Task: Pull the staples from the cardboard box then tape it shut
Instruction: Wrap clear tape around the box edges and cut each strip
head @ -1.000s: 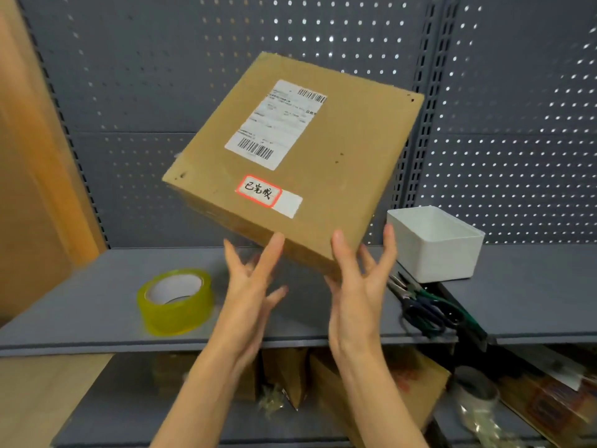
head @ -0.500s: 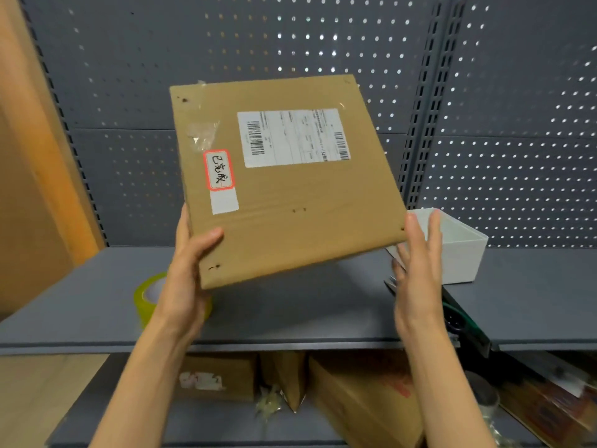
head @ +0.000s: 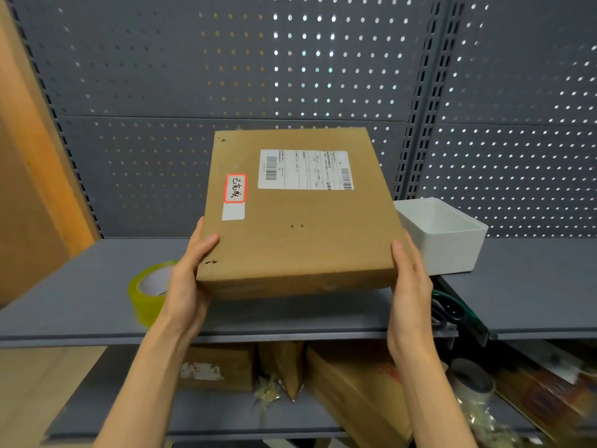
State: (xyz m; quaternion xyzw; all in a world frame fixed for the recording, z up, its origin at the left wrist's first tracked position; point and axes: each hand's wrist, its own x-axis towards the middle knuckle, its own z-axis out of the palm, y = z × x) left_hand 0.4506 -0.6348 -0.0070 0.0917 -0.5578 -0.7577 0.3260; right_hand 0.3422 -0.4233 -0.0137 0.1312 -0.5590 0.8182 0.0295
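Orange-brown panel (head: 29,189): stands at the far left, beside the grey perforated back wall (head: 226,76).

Grey shelf (head: 80,302): runs across the view; a lower shelf beneath it carries cardboard cartons (head: 355,383) and blurred packaging.

Roll of yellow-green tape (head: 143,294): on the shelf left of centre, partly hidden behind the left wrist.

Left hand (head: 187,279): grips the near left corner of the box. Thumb lies on the top face; palm is against the left side; remaining fingers are out of sight under or behind the box, so their spread cannot be told.

Cardboard box (head: 300,221): flat, brown, held between both hands above the shelf at centre, its far edge tilted up. Whether the underside touches the shelf cannot be told. Top face carries a white shipping label (head: 305,169) with barcodes, a red-bordered sticker (head: 235,188) with handwriting, a blank white sticker below it, and small dark marks near the corners and middle.

Right hand (head: 410,286): held against the near right corner, thumb at the top edge; the other fingers are hidden.

White open bin (head: 449,250): on the shelf just right of the box, behind the right hand.

Scissors (head: 447,310): dark handles showing near the right wrist, partly hidden.
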